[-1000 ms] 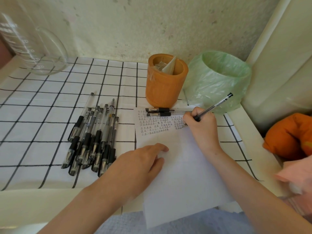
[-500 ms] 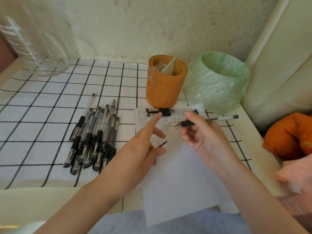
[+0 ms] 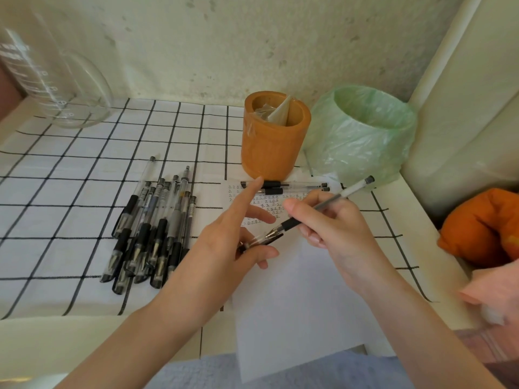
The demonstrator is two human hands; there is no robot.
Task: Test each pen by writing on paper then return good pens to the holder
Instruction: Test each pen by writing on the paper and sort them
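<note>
Over the paper [image 3: 295, 304], the right hand [image 3: 334, 228] grips a pen [image 3: 325, 204], its tip at a cap [image 3: 262, 240] pinched in the left hand [image 3: 224, 242], whose forefinger is straight. Test marks fill the paper's top. Two pens [image 3: 283, 187] lie beside the holder [image 3: 273, 144], which shows no pens. A pile of pens [image 3: 151, 228] lies on the worktop [image 3: 70, 192], seemingly untested.

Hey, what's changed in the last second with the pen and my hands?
The right hand lifted the pen off the paper and swung its tip back. The left hand left the paper and now pinches the cap at that tip. The pen pile and holder stayed put.
</note>
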